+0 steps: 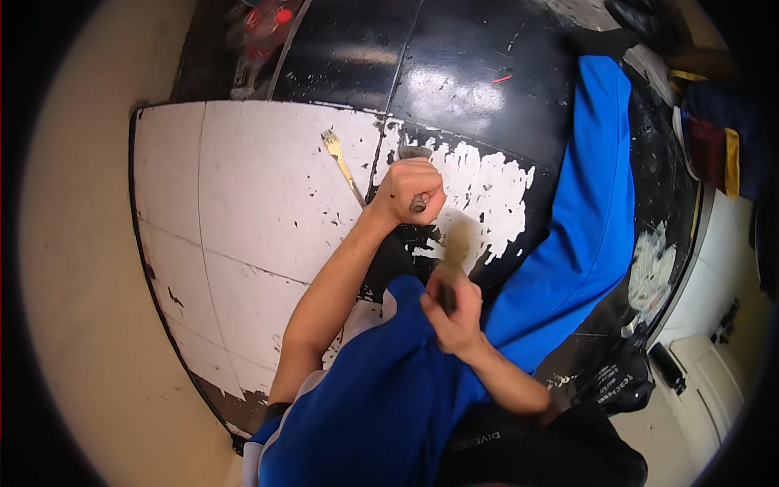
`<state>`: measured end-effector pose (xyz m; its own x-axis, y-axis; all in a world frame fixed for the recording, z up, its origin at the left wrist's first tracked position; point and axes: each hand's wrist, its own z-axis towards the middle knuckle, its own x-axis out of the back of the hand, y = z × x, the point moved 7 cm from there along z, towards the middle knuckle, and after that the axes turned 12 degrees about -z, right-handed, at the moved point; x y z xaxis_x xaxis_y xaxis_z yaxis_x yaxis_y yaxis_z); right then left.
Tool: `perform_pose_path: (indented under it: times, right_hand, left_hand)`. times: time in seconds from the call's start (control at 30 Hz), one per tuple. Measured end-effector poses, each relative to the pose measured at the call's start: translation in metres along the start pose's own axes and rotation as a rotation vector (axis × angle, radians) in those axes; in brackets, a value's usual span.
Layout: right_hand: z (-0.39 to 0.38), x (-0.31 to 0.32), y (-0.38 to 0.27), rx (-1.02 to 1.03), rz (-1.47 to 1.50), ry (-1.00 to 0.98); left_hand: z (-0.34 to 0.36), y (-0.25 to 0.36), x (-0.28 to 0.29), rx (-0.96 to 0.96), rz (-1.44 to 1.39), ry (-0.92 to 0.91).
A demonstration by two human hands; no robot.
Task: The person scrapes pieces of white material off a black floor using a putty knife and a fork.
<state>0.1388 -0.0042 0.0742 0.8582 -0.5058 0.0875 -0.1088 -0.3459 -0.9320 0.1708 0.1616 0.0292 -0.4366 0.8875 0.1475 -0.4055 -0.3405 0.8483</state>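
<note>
The left grip (415,191) is closed in a fist around a scraper, and the right grip (454,308), lower and right of it, is wrapped around a yellowish tool; both sit near the middle of the frame. The floor (479,49) is largest: glossy black across the top, smooth white tiles (251,187) filling the left, and a white patch (491,195) with ragged, flaky edges right of centre. A blue trouser leg (596,203), soft and creased, runs down the right side. The scraper (415,152) shows a dull grey blade above the fist and a round butt below; it looks light and stiff, best held by the handle, clear of the blade edge. The yellowish tool (457,243) is too blurred to identify, though probably rigid, with its lower shaft the place to hold. Left of the scraper lies a slim fork-shaped tool (333,146), golden and pronged, likely light and firm. Smallest, a thin red strip (503,79) lies at upper right on the shiny black.
</note>
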Motion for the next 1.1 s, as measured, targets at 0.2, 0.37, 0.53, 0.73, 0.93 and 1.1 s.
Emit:
perform_pose_path:
  times: [0.2,0.37,0.53,0.73,0.93,1.1]
  right_hand:
    - [-0.006,0.002,0.017,-0.125,-0.179,0.062]
    - [-0.001,-0.001,0.001,0.130,-0.150,0.056]
    - [-0.009,0.008,-0.015,0.142,-0.117,0.107]
    - [0.001,0.007,-0.004,-0.055,-0.090,0.051]
    - [0.010,0.002,0.031,-0.249,-0.201,-0.014]
    - [-0.002,0.016,-0.014,0.253,-0.014,0.225]
  left_hand:
    - [-0.008,-0.001,-0.002,0.074,-0.019,-0.015]
    - [-0.005,0.002,0.001,0.027,-0.016,0.028]
    - [0.000,-0.001,0.002,0.053,-0.016,0.034]
    - [-0.003,-0.001,0.001,0.067,-0.027,-0.002]
    - [-0.003,0.000,-0.002,0.015,0.104,0.027]
    - [-0.002,0.002,0.003,0.011,0.034,0.032]
